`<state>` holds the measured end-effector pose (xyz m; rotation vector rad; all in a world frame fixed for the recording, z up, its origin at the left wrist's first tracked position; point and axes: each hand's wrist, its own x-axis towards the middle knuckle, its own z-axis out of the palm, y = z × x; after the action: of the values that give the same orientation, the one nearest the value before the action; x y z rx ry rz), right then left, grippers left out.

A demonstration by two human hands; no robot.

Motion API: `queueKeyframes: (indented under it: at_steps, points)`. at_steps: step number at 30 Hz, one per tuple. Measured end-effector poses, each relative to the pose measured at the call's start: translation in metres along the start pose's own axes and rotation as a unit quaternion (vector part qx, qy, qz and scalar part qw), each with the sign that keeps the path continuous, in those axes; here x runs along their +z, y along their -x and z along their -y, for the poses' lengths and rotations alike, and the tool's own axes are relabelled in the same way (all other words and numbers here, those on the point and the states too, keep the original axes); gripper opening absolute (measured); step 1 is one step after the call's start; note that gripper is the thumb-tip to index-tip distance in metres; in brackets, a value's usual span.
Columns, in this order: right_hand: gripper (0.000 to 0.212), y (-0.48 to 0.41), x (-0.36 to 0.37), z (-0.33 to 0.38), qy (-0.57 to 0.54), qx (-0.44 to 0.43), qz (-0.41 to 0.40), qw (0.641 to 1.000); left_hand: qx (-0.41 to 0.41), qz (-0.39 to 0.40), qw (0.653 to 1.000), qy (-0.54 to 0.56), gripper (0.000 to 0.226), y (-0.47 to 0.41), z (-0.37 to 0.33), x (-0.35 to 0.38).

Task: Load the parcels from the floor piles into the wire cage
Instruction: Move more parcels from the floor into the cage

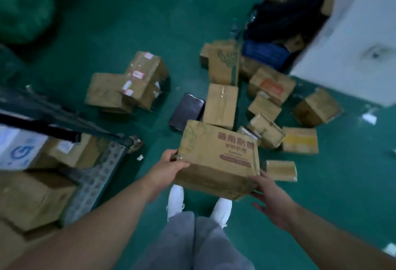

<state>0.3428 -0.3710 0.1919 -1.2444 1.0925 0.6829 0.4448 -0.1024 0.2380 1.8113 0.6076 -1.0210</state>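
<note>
I hold a brown cardboard box with red print [218,158] above my feet. My left hand [169,166] grips its left edge, thumb on top. My right hand [270,197] holds the box's near right corner from the side and below. The wire cage [100,175] stands at the left, with several cardboard parcels [32,199] inside it. One floor pile of brown boxes [128,83] lies ahead at the left. A larger scatter of boxes [265,102] lies ahead at the right, with a dark flat parcel [186,113] beside it.
A white wall [353,40] rises at the right with dark bags and a blue crate [267,51] at its foot. Green sacks [23,6] sit at the far left. The floor is green, with paper scraps here and there. My white shoes [175,201] are below the box.
</note>
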Motion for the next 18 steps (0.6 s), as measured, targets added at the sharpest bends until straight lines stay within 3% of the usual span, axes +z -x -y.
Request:
queueKeyframes:
  at_steps: [1,5,8,14,18]
  points:
    - [0.032,0.013,0.013,0.012,0.028,-0.012,0.014,0.999,-0.002,-0.015,0.999,0.028,0.069,0.015,0.009,-0.017]
    - [0.019,0.059,0.082,0.033,0.133,-0.049,0.074,0.987,-0.02,-0.075,0.99,0.121,0.04,0.074,0.064,-0.079]
    - [0.014,0.082,0.144,0.028,0.191,-0.075,0.099,0.974,-0.035,-0.122,0.974,0.186,0.04,0.11,0.118,-0.113]
    - [0.029,0.097,0.286,-0.034,0.336,-0.147,0.162,0.916,-0.072,-0.204,0.925,0.313,0.042,0.178,0.256,-0.184]
    - [0.029,0.133,0.398,-0.09,0.411,-0.131,0.188,0.882,-0.093,-0.224,0.899,0.365,0.038,0.218,0.357,-0.243]
